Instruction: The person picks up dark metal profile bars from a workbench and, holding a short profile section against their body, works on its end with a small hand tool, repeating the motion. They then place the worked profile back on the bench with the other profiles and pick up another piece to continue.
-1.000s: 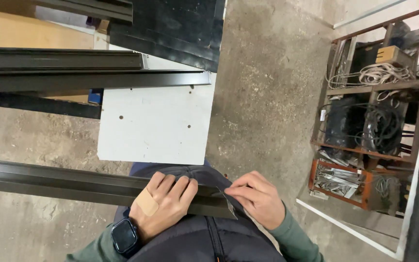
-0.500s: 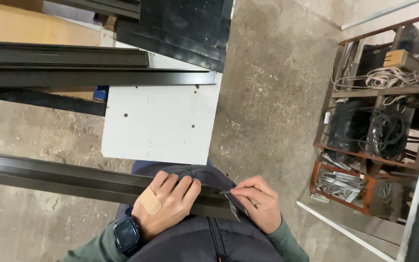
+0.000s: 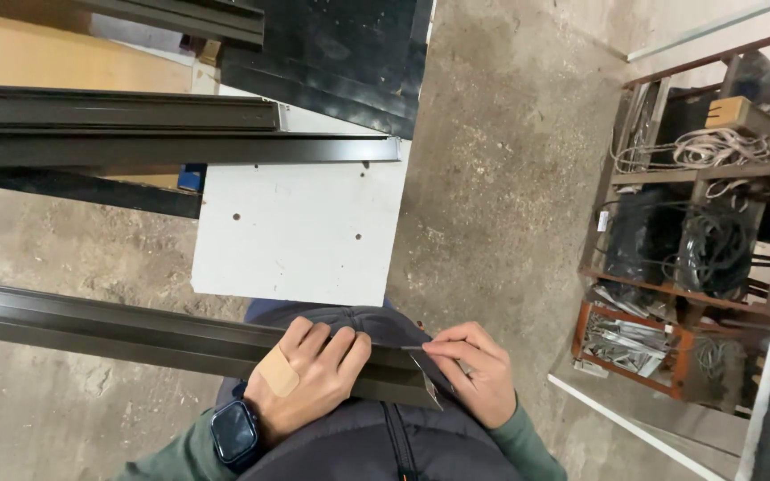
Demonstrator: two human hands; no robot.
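A long dark metal profile [image 3: 118,325] runs from the left edge to just in front of my torso. My left hand [image 3: 309,379], with a plaster on its back and a smartwatch on the wrist, lies over the profile near its cut end, fingers curled on it. My right hand [image 3: 474,374] pinches the angled cut end of the same profile between thumb and fingertips. Whether anything small sits in those fingers is hidden. My dark padded jacket fills the bottom of the view.
A white drilled board [image 3: 305,232] lies on the concrete floor beyond the profile. More dark profiles [image 3: 135,134] cross above it, beside a black sheet [image 3: 340,53]. A metal rack [image 3: 688,240] with cable coils and parts stands at the right.
My right hand has closed in slightly on the profile's cut end. My left hand stays on the profile.
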